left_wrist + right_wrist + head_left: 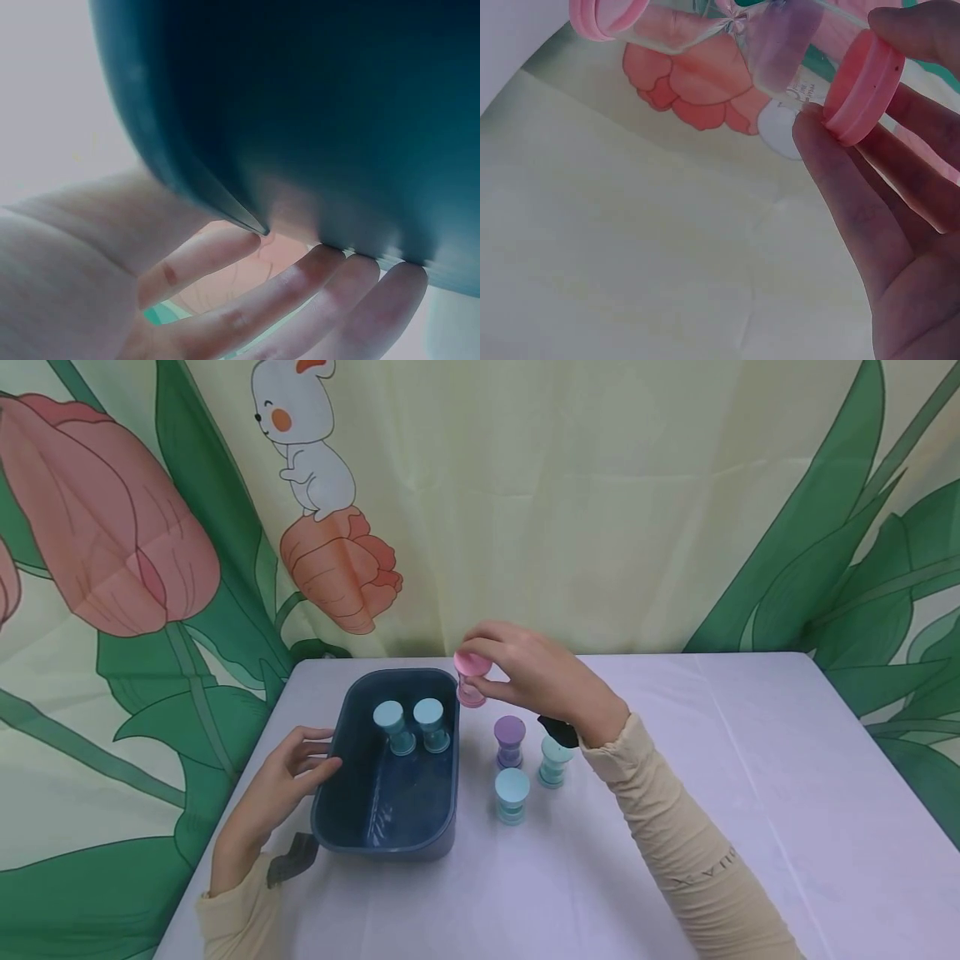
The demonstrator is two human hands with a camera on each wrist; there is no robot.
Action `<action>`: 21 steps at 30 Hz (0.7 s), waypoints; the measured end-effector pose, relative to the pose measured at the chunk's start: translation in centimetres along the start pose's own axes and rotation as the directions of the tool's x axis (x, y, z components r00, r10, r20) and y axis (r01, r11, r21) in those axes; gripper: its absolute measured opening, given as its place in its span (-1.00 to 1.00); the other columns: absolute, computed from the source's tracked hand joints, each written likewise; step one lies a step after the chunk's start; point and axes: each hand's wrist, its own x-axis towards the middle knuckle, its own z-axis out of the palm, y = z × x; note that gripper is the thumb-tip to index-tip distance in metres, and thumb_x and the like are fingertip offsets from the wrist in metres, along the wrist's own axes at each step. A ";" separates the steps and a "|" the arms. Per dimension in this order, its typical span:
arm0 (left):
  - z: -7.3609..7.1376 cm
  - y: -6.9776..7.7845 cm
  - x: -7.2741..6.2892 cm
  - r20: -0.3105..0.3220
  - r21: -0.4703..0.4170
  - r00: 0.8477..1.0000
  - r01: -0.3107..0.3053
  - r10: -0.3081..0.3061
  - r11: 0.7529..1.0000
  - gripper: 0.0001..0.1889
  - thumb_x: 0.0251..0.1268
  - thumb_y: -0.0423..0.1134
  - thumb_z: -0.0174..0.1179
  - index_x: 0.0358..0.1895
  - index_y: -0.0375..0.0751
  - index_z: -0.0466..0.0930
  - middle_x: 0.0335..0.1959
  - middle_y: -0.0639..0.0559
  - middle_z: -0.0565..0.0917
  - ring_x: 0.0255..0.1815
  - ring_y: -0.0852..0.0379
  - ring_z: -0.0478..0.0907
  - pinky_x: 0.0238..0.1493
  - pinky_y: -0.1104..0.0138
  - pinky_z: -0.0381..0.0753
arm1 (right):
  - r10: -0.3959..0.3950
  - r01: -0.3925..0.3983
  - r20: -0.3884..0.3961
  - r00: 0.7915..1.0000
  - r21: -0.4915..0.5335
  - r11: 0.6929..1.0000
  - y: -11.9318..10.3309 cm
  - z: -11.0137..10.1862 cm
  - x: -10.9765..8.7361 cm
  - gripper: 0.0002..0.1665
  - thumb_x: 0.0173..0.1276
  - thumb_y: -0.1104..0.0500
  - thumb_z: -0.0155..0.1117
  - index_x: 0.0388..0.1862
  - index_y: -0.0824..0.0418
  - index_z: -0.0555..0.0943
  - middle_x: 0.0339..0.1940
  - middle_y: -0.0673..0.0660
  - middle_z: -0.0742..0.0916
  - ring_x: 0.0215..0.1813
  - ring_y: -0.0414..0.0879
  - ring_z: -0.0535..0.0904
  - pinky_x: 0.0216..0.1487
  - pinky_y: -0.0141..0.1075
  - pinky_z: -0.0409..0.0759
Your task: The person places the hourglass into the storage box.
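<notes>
A pink-capped sand timer (pixel 472 664) is pinched by its upper cap between the thumb and fingers of my right hand (pixel 536 672), beside the basin's far right corner. In the right wrist view, the fingers hold one pink cap (pixel 864 88) of its clear glass body. My left hand (pixel 288 768) touches the left outer side of the dark blue basin (pixel 442 842); in the left wrist view its fingertips rest along the basin wall (pixel 300 112). Two light blue sand timers, one left (pixel 389 717) and one right (pixel 429 712), stand inside the basin.
Right of the basin, a purple sand timer (pixel 510 731), a light blue one (pixel 512 789) and a pale teal one (pixel 554 760) stand on the white-covered table (pixel 720 827). A patterned curtain (pixel 570 510) hangs behind the table's back edge.
</notes>
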 end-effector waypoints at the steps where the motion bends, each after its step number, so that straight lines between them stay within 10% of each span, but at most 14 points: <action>1: 0.0 0.0 0.0 0.000 0.000 1.000 0.000 0.000 1.000 -0.44 0.42 -0.01 0.20 0.35 -0.14 0.29 0.30 -0.33 0.49 0.29 -0.31 0.48 0.15 -0.15 0.57 | -0.006 0.006 -0.002 1.000 0.001 1.000 -0.1 0.0 0.1 -0.57 0.19 0.22 0.52 0.05 0.27 0.66 -0.01 0.12 0.68 0.03 -0.06 0.61 0.09 -0.26 0.64; 21: 0.0 0.3 0.0 -0.004 0.021 1.000 0.023 -0.023 1.000 -0.44 0.44 0.00 0.18 0.37 -0.12 0.27 0.31 -0.32 0.48 0.32 -0.33 0.44 0.21 -0.25 0.48 | -0.074 0.073 0.023 0.997 0.032 0.997 -1.6 1.6 2.3 -0.53 0.19 0.11 0.53 0.04 0.26 0.66 -0.01 0.12 0.68 0.03 -0.07 0.60 0.10 -0.31 0.63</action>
